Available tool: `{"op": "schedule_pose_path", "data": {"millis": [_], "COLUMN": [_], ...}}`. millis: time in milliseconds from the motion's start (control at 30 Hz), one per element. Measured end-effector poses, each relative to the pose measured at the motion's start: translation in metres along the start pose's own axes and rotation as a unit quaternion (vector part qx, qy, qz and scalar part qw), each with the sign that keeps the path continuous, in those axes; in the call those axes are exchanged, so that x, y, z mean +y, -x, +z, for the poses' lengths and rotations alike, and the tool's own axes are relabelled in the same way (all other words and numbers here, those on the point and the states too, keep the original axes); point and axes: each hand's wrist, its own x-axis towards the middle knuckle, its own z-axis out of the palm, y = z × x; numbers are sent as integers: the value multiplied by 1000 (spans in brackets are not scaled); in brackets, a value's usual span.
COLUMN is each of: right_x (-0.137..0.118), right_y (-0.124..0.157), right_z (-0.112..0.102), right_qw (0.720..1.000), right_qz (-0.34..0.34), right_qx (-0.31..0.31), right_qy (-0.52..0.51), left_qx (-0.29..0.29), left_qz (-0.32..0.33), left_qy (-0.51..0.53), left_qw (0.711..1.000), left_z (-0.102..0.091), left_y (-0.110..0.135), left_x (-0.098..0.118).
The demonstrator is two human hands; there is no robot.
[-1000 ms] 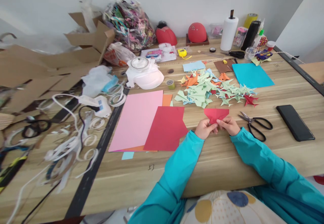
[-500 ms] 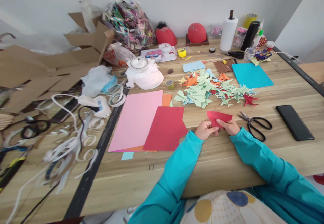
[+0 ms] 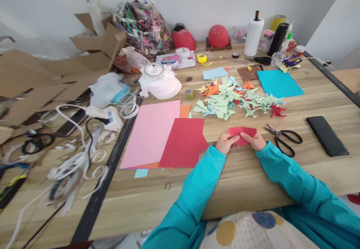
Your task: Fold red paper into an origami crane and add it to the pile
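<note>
A small folded red paper piece is pinched between both my hands just above the wooden table. My left hand grips its left lower edge with closed fingers. My right hand holds its right side, thumb on top. A larger red sheet with a piece cut out lies just left of my hands, overlapping a pink sheet. Black-handled scissors lie right of my right hand. A pile of folded paper figures, mostly pale green, sits beyond my hands.
A black phone lies at the right. A blue sheet and a paper towel roll stand further back. Cardboard, tape rolls and cords crowd the left side. A white bowl-like container sits mid-table.
The red paper piece has been turned and lowered between my hands; it now lies flatter and wider. My hands stay in nearly the same place.
</note>
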Motion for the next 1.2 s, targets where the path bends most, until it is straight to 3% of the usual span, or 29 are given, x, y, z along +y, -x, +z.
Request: {"op": "schedule_pose_path", "data": {"millis": [367,567,700,867,1200], "right_x": [7,-7,-10,-6,-4], "right_y": [-1,-1,-1,-1,-2], "right_z": [-2,2,4,0,-2], "right_qw": [1000,996,991,993,991], "right_qz": [-22,-50,-56,-52,-59], "right_qx": [-5,-72,-118,-101,-121], "right_qy": [2,7,-14,-9,-9], "left_qx": [30,28,58,86,68], "left_qz": [13,31,29,42,31], "left_qy": [-30,-49,-62,-56,-43], "left_qw": [999,998,996,994,996], "left_z": [-1,0,0,0,-2], "left_y": [0,1,0,-1,1], "left_x": [-4,-1,-4,-7,-4]}}
